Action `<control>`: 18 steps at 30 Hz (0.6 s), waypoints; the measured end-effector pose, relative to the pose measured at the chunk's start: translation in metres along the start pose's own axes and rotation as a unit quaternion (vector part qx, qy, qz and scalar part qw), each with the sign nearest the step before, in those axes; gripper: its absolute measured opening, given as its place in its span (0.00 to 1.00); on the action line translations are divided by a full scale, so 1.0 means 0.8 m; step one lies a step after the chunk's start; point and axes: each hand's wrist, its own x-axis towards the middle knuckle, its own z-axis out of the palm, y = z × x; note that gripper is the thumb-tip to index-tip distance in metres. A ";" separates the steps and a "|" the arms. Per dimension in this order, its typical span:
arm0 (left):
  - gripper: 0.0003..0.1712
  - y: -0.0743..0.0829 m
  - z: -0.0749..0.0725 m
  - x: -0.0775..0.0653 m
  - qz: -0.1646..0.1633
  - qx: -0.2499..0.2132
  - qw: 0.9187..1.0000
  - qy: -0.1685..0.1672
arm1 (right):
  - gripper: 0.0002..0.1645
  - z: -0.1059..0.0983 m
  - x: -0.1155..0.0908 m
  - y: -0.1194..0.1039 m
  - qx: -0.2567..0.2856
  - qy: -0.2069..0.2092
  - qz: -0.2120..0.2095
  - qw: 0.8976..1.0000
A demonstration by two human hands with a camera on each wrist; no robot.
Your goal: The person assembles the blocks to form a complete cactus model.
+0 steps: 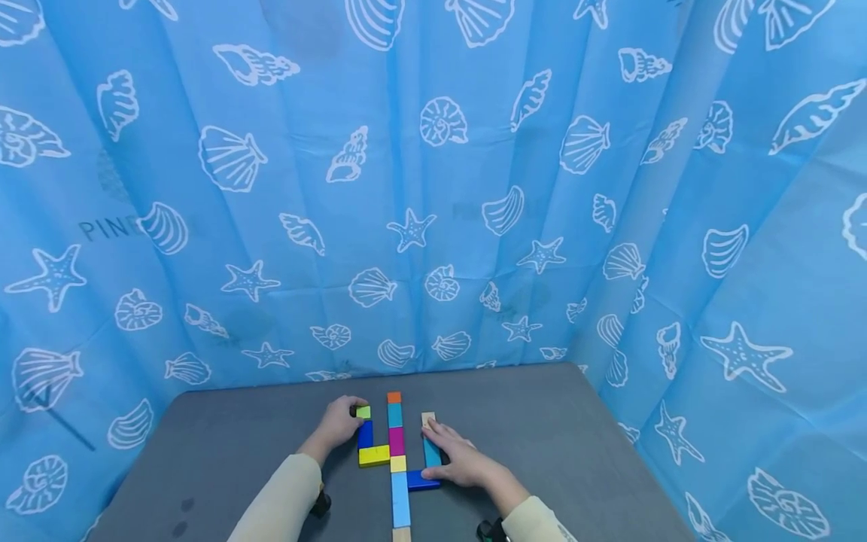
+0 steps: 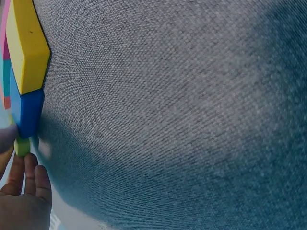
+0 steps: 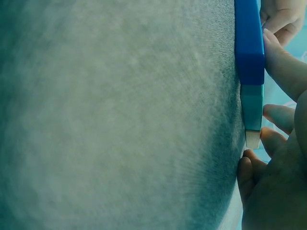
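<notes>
My left hand (image 1: 341, 420) is at a small lime green block (image 1: 363, 412), thumb on one side and fingertips on the other. That block stands at the far end of a blue block (image 2: 31, 112), which meets a yellow block (image 1: 374, 456). Over on the right, my right hand (image 1: 462, 459) is spread along another branch. Its thumb touches a dark blue block (image 1: 423, 480), and its fingertips lie by a teal block (image 3: 252, 108) and a pale wooden block (image 1: 428, 418).
Between the hands runs a straight row of blocks: orange (image 1: 394, 397), teal (image 1: 395, 415), magenta (image 1: 396, 441), pale yellow (image 1: 398, 464), light blue (image 1: 401, 499) and plain wood (image 1: 402, 534). They lie on a grey table (image 1: 542, 421) before a blue shell-patterned curtain (image 1: 406, 188).
</notes>
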 end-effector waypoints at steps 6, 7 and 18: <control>0.15 -0.007 0.001 0.000 -0.006 -0.006 1.000 -0.009 | 0.50 0.002 0.001 -0.003 0.002 -0.001 0.002 1.000; 0.16 -0.008 0.001 0.000 -0.004 -0.006 1.000 -0.010 | 0.50 0.002 0.001 -0.003 0.002 -0.002 0.002 1.000; 0.26 -0.021 -0.008 -0.008 0.018 -0.020 1.000 0.002 | 0.50 -0.002 0.000 -0.003 0.016 -0.005 -0.006 1.000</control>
